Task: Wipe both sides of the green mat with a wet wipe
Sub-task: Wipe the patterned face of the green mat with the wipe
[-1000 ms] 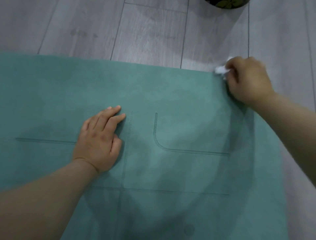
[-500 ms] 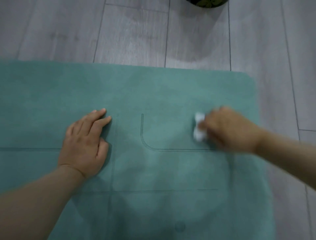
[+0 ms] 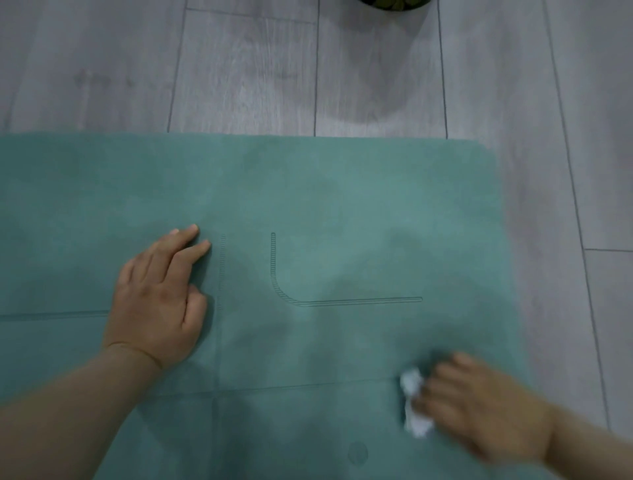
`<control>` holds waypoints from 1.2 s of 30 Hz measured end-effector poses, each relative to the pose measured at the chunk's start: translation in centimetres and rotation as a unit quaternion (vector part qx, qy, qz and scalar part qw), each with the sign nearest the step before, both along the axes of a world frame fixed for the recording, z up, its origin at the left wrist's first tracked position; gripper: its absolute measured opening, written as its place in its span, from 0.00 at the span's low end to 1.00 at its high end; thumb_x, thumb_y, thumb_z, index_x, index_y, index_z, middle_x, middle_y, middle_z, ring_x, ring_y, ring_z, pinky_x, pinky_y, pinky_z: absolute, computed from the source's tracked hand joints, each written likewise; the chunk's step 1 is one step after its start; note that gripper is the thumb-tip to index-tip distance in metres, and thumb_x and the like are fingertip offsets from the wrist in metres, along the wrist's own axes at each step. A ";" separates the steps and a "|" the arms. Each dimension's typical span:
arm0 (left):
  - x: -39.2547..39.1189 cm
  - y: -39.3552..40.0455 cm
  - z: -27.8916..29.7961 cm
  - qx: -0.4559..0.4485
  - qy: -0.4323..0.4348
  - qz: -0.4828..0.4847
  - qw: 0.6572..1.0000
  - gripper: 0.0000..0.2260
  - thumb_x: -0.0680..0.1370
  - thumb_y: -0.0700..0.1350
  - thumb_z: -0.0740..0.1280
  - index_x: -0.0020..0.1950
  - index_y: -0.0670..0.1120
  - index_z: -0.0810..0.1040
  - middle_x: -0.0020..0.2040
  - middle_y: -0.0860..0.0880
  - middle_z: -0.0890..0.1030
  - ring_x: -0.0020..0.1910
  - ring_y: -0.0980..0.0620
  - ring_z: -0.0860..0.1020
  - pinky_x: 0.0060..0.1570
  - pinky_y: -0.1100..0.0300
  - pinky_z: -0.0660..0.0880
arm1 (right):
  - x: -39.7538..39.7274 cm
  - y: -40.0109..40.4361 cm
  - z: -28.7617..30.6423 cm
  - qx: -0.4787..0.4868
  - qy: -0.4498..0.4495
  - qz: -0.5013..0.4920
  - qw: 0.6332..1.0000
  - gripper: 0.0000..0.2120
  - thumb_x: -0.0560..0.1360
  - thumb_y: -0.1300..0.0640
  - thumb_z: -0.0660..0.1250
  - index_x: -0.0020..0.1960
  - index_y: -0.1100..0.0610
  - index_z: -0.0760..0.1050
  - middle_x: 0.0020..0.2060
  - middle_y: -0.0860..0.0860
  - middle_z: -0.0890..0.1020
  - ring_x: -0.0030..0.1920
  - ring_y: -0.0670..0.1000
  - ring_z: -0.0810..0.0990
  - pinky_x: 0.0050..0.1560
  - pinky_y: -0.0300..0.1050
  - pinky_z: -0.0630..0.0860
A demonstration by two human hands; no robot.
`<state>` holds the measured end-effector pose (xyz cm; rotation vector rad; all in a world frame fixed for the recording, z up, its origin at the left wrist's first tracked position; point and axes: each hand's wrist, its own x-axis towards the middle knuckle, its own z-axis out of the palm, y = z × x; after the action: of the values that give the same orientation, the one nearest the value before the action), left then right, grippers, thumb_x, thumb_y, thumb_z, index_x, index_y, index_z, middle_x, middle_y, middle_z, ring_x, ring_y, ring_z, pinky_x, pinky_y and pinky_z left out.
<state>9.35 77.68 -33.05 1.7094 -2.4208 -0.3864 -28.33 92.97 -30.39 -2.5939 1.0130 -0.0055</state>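
Observation:
The green mat (image 3: 308, 192) lies flat on the floor, printed with thin dark guide lines, and fills the lower part of the head view. My left hand (image 3: 159, 301) rests flat on it, left of centre, fingers straight and pointing away from me. My right hand (image 3: 479, 407), blurred by motion, grips a crumpled white wet wipe (image 3: 412, 401) and presses it on the mat near its right edge, close to me. Part of the wipe is hidden under my fingers.
Grey wood-look floorboards (image 3: 239, 68) surround the mat at the back and right. A dark round pot with green leaves (image 3: 394, 3) stands at the top edge, a shadow below it. The mat's far right corner (image 3: 479, 147) is rounded.
My right hand has swept the wipe from the mat's far right corner towards me along the right side. My left hand has stayed pressed on the mat.

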 end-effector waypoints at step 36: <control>0.1 0.1 -0.4 0.002 0.035 -0.006 0.999 0.26 0.71 0.46 0.55 0.68 0.41 0.72 0.72 0.42 0.70 0.70 0.36 0.68 0.66 0.37 0.65 | 1.4 9.2 -1.0 -0.032 0.038 -0.734 0.677 0.18 0.70 0.50 0.56 0.47 0.60 0.77 0.37 0.61 0.81 0.37 0.65 0.79 0.42 0.58 0.74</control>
<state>9.42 77.74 -33.45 1.6556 -2.3825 -0.4439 -26.92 102.18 -31.35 -1.0914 2.7641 -0.3250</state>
